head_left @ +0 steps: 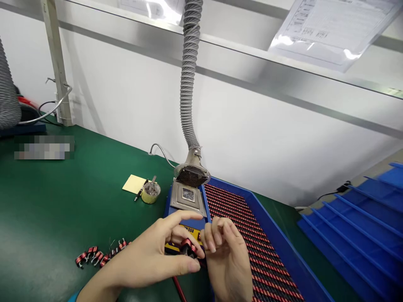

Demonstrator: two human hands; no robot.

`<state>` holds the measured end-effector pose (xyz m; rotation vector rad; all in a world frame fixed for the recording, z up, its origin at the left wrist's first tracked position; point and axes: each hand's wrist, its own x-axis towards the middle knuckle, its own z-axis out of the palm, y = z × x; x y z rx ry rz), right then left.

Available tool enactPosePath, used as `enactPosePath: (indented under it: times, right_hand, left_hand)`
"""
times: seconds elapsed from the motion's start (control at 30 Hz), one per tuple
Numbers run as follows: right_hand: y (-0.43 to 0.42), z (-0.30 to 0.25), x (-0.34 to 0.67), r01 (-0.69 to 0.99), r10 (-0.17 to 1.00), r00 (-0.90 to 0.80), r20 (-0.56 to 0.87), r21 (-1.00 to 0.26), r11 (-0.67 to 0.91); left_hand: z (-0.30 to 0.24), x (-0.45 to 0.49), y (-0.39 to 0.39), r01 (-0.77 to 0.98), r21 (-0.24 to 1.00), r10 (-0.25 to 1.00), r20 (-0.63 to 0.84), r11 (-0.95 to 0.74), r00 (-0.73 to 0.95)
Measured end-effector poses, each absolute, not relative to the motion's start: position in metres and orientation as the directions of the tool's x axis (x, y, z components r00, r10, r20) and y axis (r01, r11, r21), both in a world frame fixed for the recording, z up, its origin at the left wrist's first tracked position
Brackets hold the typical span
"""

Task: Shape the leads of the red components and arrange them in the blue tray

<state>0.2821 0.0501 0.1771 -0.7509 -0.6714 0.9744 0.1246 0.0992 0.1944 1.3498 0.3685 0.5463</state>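
Observation:
My left hand [157, 247] holds a small coil [188, 247] of red wire on a black core between its curled fingers; the thumb stretches out below it. Just right of it, my right hand [226, 256] is raised with its palm towards me. Its fingers are curled in and the thumb tip meets the index finger; anything pinched there is too small to make out. Behind both hands stands a blue and yellow solder pot [188, 199], with a shiny square bath in its metal top. Several loose coils [94, 256] lie left of my left forearm.
A blue tray [283, 243] with rows of coils lies at the right. Stacked blue trays [362, 222] stand beyond it. An extraction hose [189, 75] hangs over the pot. A small tub [150, 193], a pen [140, 191] and yellow paper [134, 183] lie on the green table [78, 188].

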Motion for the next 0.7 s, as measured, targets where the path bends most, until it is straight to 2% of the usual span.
enactPosePath:
  times: [0.07,0.13,0.23,0.43,0.7]
  right_hand:
    - [0.050,0.174,0.286,-0.366,0.889,0.389,0.243,-0.844,0.391]
    - [0.049,0.170,0.288,-0.219,0.888,0.300,0.349,-0.881,0.420]
    - [0.049,0.167,0.284,-0.103,0.903,0.193,0.384,-0.907,0.408]
    - [0.050,0.171,0.274,-0.203,0.907,0.219,0.359,-0.893,0.402]
    - [0.051,0.167,0.268,-0.190,0.888,0.257,0.382,-0.880,0.434]
  left_hand:
    - [0.195,0.124,0.100,-0.163,0.981,0.591,0.071,0.105,0.803]
    - [0.196,0.123,0.100,-0.185,0.980,0.612,0.103,0.072,0.784]
    - [0.195,0.122,0.100,-0.187,0.980,0.616,0.109,0.064,0.780]
    - [0.194,0.121,0.099,-0.149,0.989,0.617,0.102,0.024,0.780]
    - [0.198,0.129,0.096,-0.255,0.965,0.622,0.166,0.057,0.765]
